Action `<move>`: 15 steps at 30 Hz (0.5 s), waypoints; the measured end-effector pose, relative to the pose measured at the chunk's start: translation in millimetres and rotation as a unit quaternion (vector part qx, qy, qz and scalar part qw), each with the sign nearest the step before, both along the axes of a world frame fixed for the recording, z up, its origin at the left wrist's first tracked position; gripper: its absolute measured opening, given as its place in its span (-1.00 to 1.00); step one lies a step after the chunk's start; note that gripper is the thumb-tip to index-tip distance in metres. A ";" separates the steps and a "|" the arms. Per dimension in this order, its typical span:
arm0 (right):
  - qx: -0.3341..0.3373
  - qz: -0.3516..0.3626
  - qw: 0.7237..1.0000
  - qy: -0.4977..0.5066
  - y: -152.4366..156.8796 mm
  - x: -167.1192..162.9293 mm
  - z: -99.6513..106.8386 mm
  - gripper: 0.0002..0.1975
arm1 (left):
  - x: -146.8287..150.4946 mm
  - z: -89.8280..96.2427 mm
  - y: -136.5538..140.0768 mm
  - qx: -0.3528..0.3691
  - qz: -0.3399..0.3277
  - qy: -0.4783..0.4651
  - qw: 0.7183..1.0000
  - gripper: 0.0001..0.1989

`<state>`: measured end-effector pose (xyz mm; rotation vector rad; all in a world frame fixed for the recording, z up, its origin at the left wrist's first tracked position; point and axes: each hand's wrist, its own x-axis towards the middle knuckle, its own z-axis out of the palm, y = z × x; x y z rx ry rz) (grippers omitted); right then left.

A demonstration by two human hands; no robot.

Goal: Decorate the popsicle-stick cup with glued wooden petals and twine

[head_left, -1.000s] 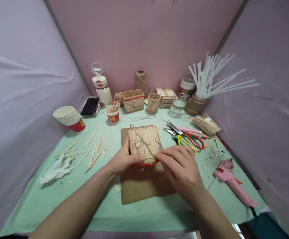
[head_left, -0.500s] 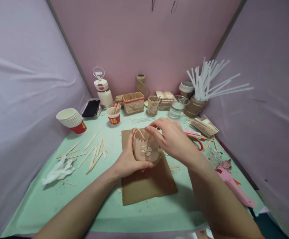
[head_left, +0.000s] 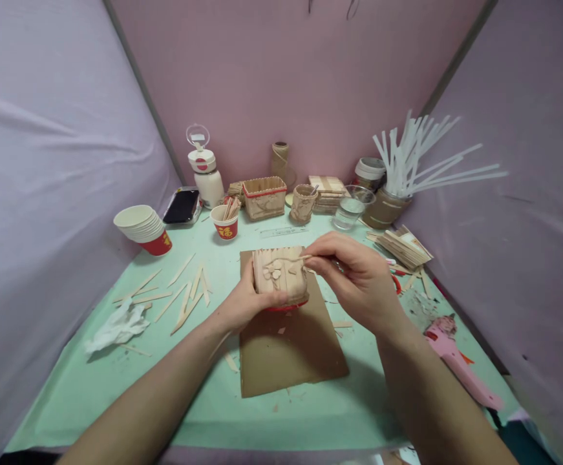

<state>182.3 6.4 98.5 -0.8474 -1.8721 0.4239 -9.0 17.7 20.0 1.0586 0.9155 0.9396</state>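
Twine (head_left: 291, 259) is pinched between the thumb and fingertips of the right hand (head_left: 359, 281), a grip drawn together beside the pot's upper right edge. The pot (head_left: 293, 284) is clamped in the left hand (head_left: 245, 303), with the thumb pressed along its lower front and the fingers wrapped around its left side. It is held over the far part of the cardboard (head_left: 286, 368); whether the base is touching cannot be told. The twine is stretched across the pot's front, over a wooden flower (head_left: 272, 271).

The cardboard is laid on the desk (head_left: 262, 429). To the left, thin sticks (head_left: 196, 292) are scattered, and a crumpled tissue (head_left: 119, 328) is laid near them. To the right, a pink glue gun (head_left: 458, 371) is placed near the desk's edge. Farther back, a ruler (head_left: 284, 232) is laid flat before a red-trimmed basket (head_left: 267, 205) and a small cup (head_left: 302, 206). White strips (head_left: 404, 155) are stood in a brown tub (head_left: 386, 208), and at far left paper cups (head_left: 140, 226) are nested on their side.
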 end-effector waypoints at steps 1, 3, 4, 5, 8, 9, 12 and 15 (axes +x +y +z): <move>-0.005 -0.011 1.000 0.003 -1.9 4.6 -2.3 -0.92 | -0.2 -0.5 0.4 -0.016 -0.005 -0.021 1.000 -0.09; -0.024 -0.037 0.999 0.006 -4.5 12.4 -6.6 -0.92 | -0.3 -2.1 0.7 -0.046 -0.016 -0.055 0.997 -0.06; -0.036 -0.045 0.998 0.006 -5.6 15.2 -8.2 -0.93 | -0.3 -2.9 0.8 -0.055 -0.021 -0.069 0.996 -0.04; -0.049 -0.051 0.997 0.008 -7.0 17.2 -9.0 -0.92 | -0.3 -3.7 0.7 -0.061 -0.026 -0.081 0.994 -0.02; -0.091 -0.057 0.994 0.027 -12.0 17.0 -5.8 -0.92 | -0.7 -5.1 0.6 -0.072 -0.043 -0.101 0.991 0.01; -0.105 -0.055 0.992 0.038 -13.3 14.6 -2.9 -0.92 | -0.9 -5.1 0.5 -0.073 -0.046 -0.101 0.991 0.01; -0.141 -0.024 0.989 0.049 -12.9 0.1 7.7 -0.91 | -0.4 -4.0 0.0 -0.066 -0.056 -0.102 0.991 0.00; -0.183 0.015 0.983 -0.015 -4.9 -20.6 16.3 -0.91 | 1.9 -3.2 -0.8 -0.047 -0.059 -0.098 0.992 -0.09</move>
